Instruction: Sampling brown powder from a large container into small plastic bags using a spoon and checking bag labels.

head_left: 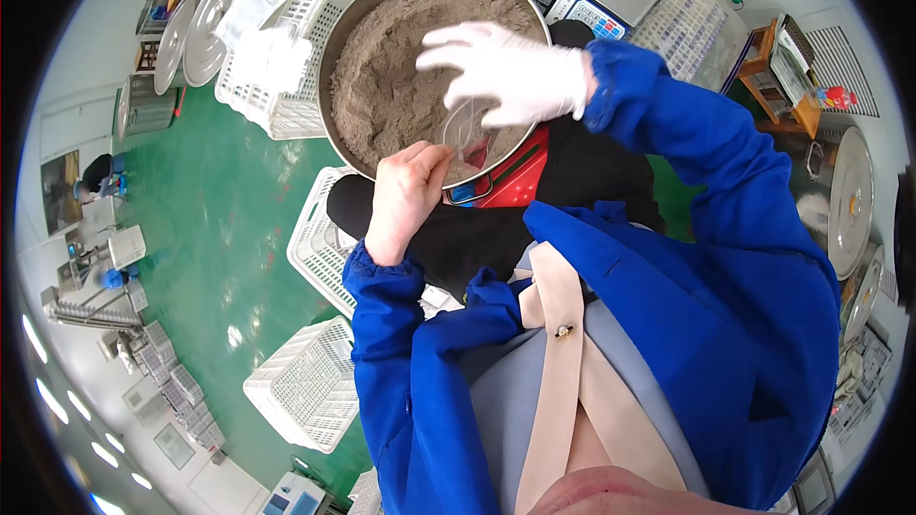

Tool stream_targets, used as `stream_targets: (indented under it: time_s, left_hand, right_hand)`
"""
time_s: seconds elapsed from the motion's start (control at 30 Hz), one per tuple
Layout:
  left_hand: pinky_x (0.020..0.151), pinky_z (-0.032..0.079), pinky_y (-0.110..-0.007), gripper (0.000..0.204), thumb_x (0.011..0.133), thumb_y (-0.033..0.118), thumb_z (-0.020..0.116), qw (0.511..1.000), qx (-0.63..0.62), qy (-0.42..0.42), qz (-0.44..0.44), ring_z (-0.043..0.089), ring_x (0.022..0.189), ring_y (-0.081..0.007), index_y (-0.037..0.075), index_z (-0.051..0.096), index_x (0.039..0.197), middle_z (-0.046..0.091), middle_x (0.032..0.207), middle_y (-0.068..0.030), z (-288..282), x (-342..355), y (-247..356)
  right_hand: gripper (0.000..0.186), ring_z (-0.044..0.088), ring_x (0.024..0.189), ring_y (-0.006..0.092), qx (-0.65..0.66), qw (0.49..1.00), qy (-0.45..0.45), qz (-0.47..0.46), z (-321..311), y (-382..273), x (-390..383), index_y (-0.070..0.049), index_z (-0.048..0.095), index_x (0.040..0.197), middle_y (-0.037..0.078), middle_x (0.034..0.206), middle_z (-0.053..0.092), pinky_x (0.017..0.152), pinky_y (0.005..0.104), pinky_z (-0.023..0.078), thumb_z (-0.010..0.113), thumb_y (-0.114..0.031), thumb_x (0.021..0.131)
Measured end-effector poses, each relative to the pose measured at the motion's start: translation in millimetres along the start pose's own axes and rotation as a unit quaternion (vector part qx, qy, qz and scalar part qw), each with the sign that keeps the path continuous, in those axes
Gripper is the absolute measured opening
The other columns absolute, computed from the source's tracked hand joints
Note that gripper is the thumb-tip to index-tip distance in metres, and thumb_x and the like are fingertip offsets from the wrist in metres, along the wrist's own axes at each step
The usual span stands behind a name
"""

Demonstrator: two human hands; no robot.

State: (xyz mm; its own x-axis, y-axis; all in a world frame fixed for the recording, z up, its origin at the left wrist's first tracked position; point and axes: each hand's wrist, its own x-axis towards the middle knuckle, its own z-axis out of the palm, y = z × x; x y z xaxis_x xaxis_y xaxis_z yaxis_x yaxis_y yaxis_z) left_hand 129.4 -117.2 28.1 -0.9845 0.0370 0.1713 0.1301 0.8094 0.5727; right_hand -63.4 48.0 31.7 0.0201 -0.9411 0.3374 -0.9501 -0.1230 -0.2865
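A wide steel basin [329, 38] full of grey-brown powder [382, 67] sits before me, at my knees. My left hand [405, 193], bare, is at its near rim, with finger and thumb pinched on the edge of a small clear plastic bag [465, 133]. The bag's rounded mouth stands open over the near side of the powder. In a white glove, my right hand [496, 72] hovers above the powder, fingers apart and slightly blurred. Its thumb is close beside the bag's mouth; whether they touch I cannot tell. No object shows in this hand.
A digital scale [582, 0] stands beyond the basin to the right. White plastic crates [305, 391] are on the green floor at left, one holding white bags [272, 57]. Under the basin is something red [515, 176]. Large round lids [849, 200] are at far right. Another person [98, 175] sits far left.
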Motion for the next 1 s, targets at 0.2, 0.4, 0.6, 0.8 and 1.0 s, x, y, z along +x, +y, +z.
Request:
stream_targets:
  time_s: [0.2, 0.4, 0.6, 0.8, 1.0]
  left_hand:
    - [0.058, 0.049, -0.036, 0.005, 0.083, 0.001, 0.070, 1.000, -0.016, 0.006, 0.005, 0.064, 0.065, -0.0325, 0.000, 0.068, 0.088, 0.063, 0.074, -0.0138, 1.3, 5.2, 2.9]
    - [0.059, 0.050, -0.038, 0.005, 0.083, 0.002, 0.069, 0.998, -0.034, -0.045, 0.022, 0.065, 0.067, -0.0332, -0.001, 0.068, 0.086, 0.064, 0.074, -0.0144, -6.1, 1.1, 10.1]
    - [0.059, 0.050, -0.038, 0.005, 0.083, 0.003, 0.069, 0.995, -0.043, -0.091, -0.003, 0.064, 0.067, -0.0331, -0.001, 0.067, 0.085, 0.063, 0.074, -0.0145, -18.2, -0.7, 7.6]
    - [0.061, 0.051, -0.036, 0.004, 0.082, 0.002, 0.069, 0.994, -0.082, -0.077, -0.001, 0.065, 0.066, -0.0309, -0.001, 0.068, 0.085, 0.064, 0.073, -0.0136, -34.4, 6.4, 15.1]
    - [0.069, 0.052, -0.029, 0.005, 0.084, 0.000, 0.070, 0.982, -0.166, -0.074, -0.047, 0.069, 0.074, -0.0193, -0.002, 0.069, 0.088, 0.070, 0.081, -0.0109, -55.5, 4.2, 20.5]
  right_hand:
    - [0.015, 0.048, 0.127, 0.0297, 0.067, 0.995, 0.040, -0.057, 44.2, -22.7, 16.1, -0.011, 0.075, 0.084, 0.004, 0.112, 0.066, 0.100, 0.0425, 0.044, 0.071, -0.021, 0.074]
    - [0.013, 0.051, 0.121, 0.0280, 0.102, 0.984, 0.020, -0.142, 33.4, -16.3, 5.1, -0.011, 0.074, 0.080, 0.002, 0.105, 0.067, 0.095, 0.0419, 0.047, 0.073, -0.022, 0.074]
    - [0.013, 0.054, 0.115, 0.0219, 0.039, 0.990, -0.015, -0.136, 10.0, 0.8, -9.9, -0.011, 0.073, 0.071, 0.000, 0.096, 0.066, 0.091, 0.0383, 0.049, 0.073, -0.024, 0.074]
    - [0.011, 0.059, 0.104, 0.0223, 0.263, 0.962, -0.068, -0.033, -11.2, 8.7, -7.9, -0.008, 0.072, 0.073, 0.005, 0.091, 0.064, 0.089, 0.0358, 0.048, 0.075, -0.018, 0.075]
    - [0.019, 0.062, 0.107, 0.0173, 0.602, 0.778, -0.004, 0.178, -15.5, 13.3, 4.9, -0.002, 0.072, 0.079, 0.005, 0.092, 0.068, 0.096, 0.0329, 0.047, 0.072, -0.019, 0.087]
